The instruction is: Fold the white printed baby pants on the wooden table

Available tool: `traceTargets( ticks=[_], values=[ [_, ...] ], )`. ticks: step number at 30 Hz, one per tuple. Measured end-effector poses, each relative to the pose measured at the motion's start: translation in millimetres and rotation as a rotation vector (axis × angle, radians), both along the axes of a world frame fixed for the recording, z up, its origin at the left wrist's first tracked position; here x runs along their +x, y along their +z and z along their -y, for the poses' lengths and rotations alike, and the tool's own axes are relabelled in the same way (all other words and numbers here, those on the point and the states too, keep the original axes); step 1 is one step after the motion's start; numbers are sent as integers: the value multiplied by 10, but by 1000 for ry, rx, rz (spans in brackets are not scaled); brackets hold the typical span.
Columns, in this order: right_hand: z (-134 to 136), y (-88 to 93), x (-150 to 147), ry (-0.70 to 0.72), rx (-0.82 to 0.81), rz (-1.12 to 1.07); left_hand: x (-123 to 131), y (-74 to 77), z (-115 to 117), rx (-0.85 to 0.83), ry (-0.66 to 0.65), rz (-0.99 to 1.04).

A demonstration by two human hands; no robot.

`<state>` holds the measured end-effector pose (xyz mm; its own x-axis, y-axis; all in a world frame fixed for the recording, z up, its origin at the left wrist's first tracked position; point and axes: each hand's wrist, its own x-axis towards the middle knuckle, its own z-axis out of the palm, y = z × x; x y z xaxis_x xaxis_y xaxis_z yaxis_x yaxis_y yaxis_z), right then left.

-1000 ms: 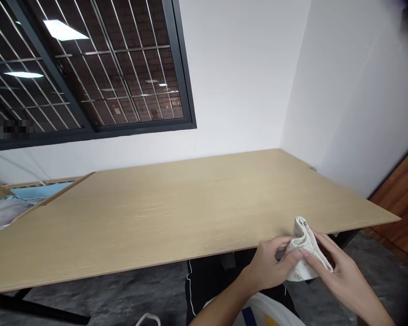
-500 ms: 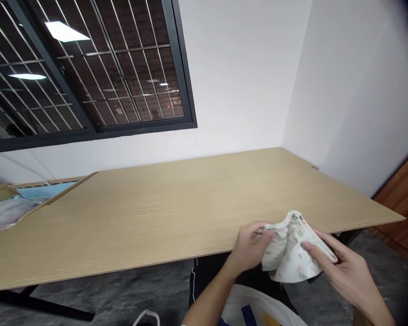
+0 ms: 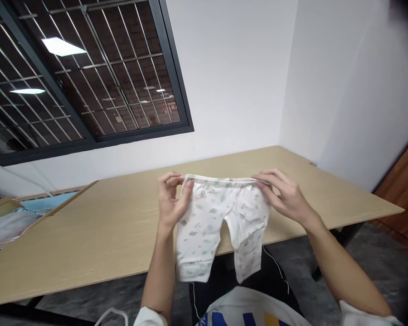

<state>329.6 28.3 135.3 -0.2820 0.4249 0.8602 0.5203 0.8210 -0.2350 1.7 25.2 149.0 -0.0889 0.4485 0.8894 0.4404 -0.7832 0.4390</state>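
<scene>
Holding white printed baby pants [image 3: 221,217] up by waistband, I note left hand [image 3: 170,203] & right hand [image 3: 285,197] each pinching one end, legs hanging above wooden table [image 3: 105,222].

The pants [image 3: 221,217] hang above the bench [image 3: 105,226] front edge, between both hands; a tray [image 3: 30,208] lies far left.

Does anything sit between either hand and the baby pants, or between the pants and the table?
Nothing visible does. The left hand and right hand each pinch the baby pants by the waistband, and they hang just above the table at its near edge.
</scene>
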Motion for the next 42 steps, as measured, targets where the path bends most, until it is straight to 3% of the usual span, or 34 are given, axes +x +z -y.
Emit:
traceTargets(
  ticks=[2,6,12,16,20,27,32,35,38,42],
  values=[
    [-250,36,-100,0,8,48,-182,20,-142,23,58,-135],
    [-821,-98,-294,3,-89,149,-469,-86,-421,-144,206,-486],
    [-1612,-616,-574,46,-304,456,-555,-580,-808,-677,377,-786],
    [-2010,-966,-754,-58,-447,618,-528,-926,-1071,-845,386,-880],
    [-2331,-1246,-928,-106,-542,659,-514,-1161,-1359,-952,386,-948],
    [-2675,-1540,-1106,-156,-599,591,-383,-1258,-1592,-1000,457,-972],
    [-2725,-1599,-1118,-195,-632,505,-74,-1106,-1523,-973,499,-959],
    [-2771,-1612,-1092,-233,-677,435,294,-1050,-1294,-924,415,-979],
    [-2841,-1618,-1057,-247,-745,391,775,-1146,-876,-906,179,-1044],
    [-2919,-1604,-1027,-252,-821,351,1321,-1422,-301,-829,-70,-1082]
  ],
)
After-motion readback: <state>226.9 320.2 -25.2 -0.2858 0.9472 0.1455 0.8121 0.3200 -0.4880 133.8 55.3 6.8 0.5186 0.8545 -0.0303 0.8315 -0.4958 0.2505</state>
